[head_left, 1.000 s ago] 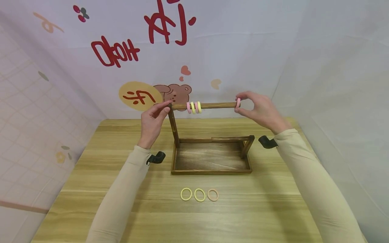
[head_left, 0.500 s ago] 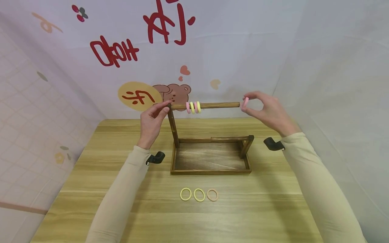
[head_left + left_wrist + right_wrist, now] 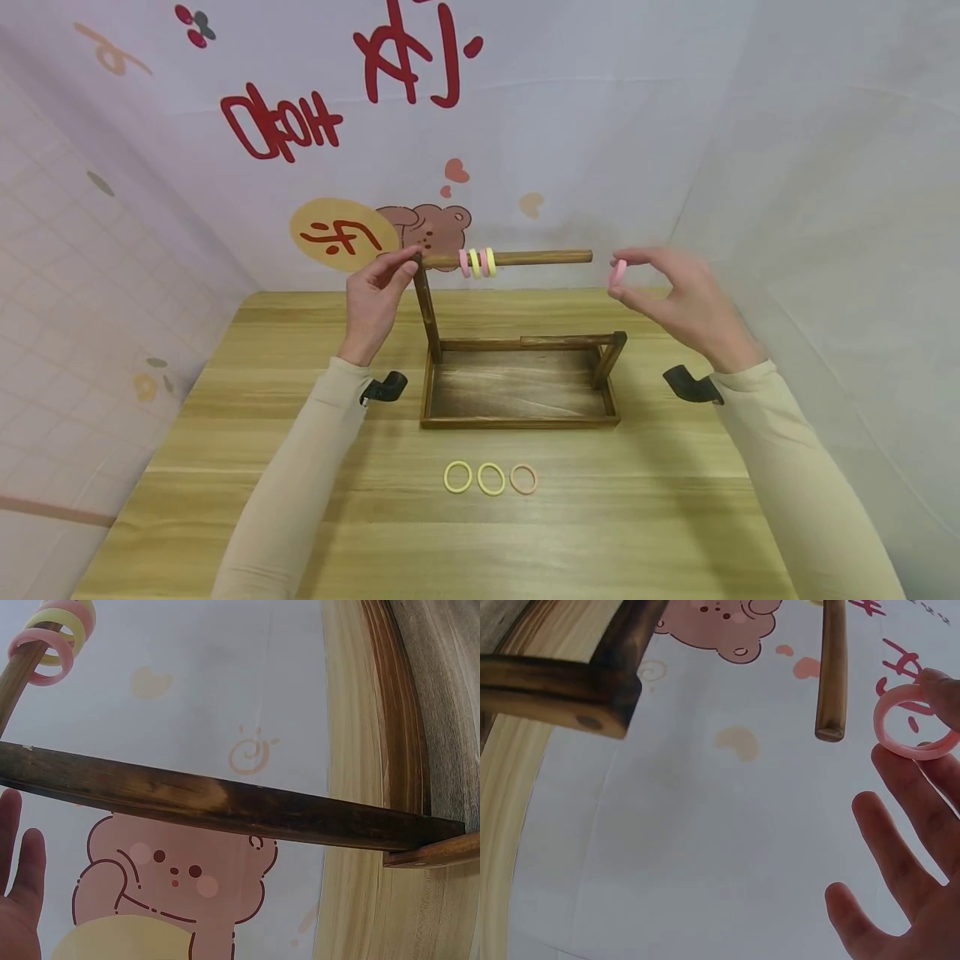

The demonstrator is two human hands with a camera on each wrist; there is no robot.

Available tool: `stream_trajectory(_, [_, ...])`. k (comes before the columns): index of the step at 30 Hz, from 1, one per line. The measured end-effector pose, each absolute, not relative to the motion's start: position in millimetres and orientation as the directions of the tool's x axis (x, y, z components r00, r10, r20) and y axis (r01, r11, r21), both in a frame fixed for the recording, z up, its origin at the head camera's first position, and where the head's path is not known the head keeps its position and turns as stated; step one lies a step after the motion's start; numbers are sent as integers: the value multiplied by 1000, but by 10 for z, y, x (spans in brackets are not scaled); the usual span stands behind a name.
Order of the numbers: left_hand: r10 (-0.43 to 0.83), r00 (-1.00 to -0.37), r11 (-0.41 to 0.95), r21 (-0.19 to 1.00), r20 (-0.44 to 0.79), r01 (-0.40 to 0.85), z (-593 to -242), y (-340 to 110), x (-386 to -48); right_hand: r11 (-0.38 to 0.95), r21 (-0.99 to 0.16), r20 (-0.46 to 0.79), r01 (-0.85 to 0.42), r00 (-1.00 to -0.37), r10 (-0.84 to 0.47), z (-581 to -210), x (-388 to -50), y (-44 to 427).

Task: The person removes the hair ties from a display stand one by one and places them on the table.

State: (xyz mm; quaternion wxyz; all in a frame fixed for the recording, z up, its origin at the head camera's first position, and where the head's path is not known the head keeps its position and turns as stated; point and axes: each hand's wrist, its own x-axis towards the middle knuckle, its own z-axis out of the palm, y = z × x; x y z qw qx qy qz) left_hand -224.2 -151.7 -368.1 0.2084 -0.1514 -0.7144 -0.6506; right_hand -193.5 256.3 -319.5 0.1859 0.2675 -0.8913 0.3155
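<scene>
Rings (image 3: 491,494), three in a row, lay nearest on the wooden table (image 3: 600,533), below and between the hands: two yellow, then a pale orange one closest to the right hand's side. Just past them sat a dark wooden tray (image 3: 521,423), a short post (image 3: 611,360) at its end toward the right hand, a tall post (image 3: 427,312) at the other. And up top, the left hand (image 3: 371,308) had that tall post's tip pinched between thumb and fingertips! Over opposite, the right hand (image 3: 693,308) pinched a pink ring (image 3: 619,272) between thumb and finger, other fingers spread apart; the ring hung clear of the wooden rod (image 3: 543,258), near its free end. Round the rod, closer to the left hand, sat four pink-and-yellow rings (image 3: 491,262), colours alternating. Beyond both hands stretched white cloth (image 3: 600,142), a brown bear (image 3: 442,218) printed just past the left fingertips, red characters (image 3: 452,58) higher up.
</scene>
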Motion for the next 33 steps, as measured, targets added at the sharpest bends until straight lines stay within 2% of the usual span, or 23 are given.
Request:
stream_trajectory(9, [-49, -854, 108, 853, 518, 511, -3738, -1546, -2307, 589, -381, 608, -713, -673, -421, -3306, -1694, 2528])
stream_trajectory(15, [-47, -852, 96, 851, 522, 516, -3732, -1545, -2316, 540, -360, 644, -761, -621, -446, -3416, -1523, 2460])
stream_trajectory(27, [-53, -857, 81, 858, 513, 508, -3775, -1558, -2294, 491, -370, 581, -789, -609, -540, -3746, -1332, 2361])
stream_trajectory(29, [-51, -854, 90, 854, 518, 513, -3774, -1557, -2298, 492, -375, 560, -786, -615, -556, -3790, -1307, 2345])
stream_trajectory(33, [-53, -853, 94, 853, 520, 514, -3769, -1553, -2307, 545, -385, 491, -745, -665, -562, -3876, -1224, 2314])
